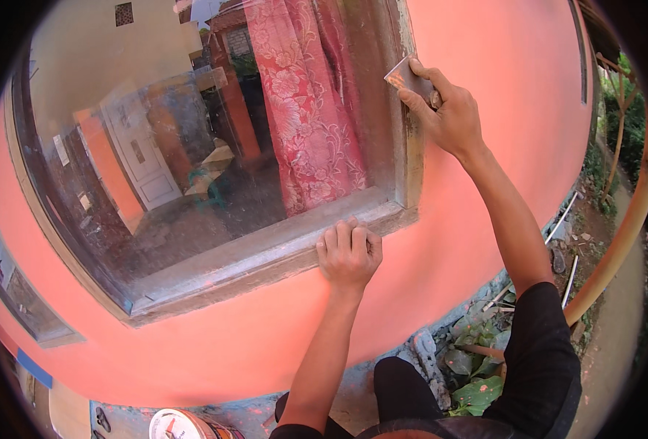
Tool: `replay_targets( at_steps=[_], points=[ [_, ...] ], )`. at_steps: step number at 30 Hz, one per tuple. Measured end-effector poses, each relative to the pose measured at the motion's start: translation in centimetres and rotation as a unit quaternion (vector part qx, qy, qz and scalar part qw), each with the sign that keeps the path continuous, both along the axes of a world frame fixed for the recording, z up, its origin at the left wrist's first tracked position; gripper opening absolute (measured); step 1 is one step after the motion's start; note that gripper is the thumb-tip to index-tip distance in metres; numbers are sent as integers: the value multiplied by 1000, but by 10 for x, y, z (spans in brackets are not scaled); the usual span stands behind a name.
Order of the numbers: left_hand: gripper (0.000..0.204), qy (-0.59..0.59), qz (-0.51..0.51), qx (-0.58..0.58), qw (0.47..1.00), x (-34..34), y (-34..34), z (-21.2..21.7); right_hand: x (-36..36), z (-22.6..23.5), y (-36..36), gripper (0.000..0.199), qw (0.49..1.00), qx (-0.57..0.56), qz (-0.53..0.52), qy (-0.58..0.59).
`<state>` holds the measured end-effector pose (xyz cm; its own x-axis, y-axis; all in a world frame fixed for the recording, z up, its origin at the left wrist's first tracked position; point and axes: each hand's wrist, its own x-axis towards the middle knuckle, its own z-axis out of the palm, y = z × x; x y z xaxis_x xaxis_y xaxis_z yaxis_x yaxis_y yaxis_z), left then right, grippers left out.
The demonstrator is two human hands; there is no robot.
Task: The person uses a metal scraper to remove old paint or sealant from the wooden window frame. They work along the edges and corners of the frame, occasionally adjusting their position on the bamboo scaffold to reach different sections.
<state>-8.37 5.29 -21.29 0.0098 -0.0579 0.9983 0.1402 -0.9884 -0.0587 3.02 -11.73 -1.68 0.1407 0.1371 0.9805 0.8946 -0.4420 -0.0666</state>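
My right hand (447, 110) is up at the right side of a window. Its thumb and fingers pinch a small flat piece of folded sandpaper (403, 75), grey-brown with an orange-patterned face, against the upright of the wooden window frame (411, 164). That upright looks worn and bare in patches. Lower down, my left hand (349, 252) rests on the frame's bottom rail, its fingers curled over the edge and their tips partly hidden. Behind the dusty glass (214, 197) hangs a red floral curtain (302, 110).
The surrounding wall (477, 212) is salmon pink. A paint bucket (181, 424) stands by its base at lower left. Broad-leaved plants (477, 391) and rubble lie beside my legs. A bent bamboo pole (624, 245) curves along the right. Another window (27, 293) is at far left.
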Motion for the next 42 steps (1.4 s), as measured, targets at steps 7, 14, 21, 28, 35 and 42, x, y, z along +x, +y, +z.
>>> replay_targets(
  at_steps=[7,14,21,28,35,42],
  points=[
    [16,-3,4,1,1000,-1,4,-1,1,-2,6,53,1000,-6,2,-18],
    [15,-5,-10,1,1000,-1,2,1,2,0,9,54,1000,9,2,-24],
    [14,0,-9,2,1000,-2,2,0,5,6,10,55,1000,15,0,-5],
    [14,-8,-15,6,1000,-1,5,0,2,2,10,55,1000,24,7,2],
    [15,-9,-14,5,1000,-1,2,-2,6,9,10,56,998,45,31,13],
    [11,-2,-18,0,1000,1,-1,0,2,23,6,58,998,45,38,31]
  ],
)
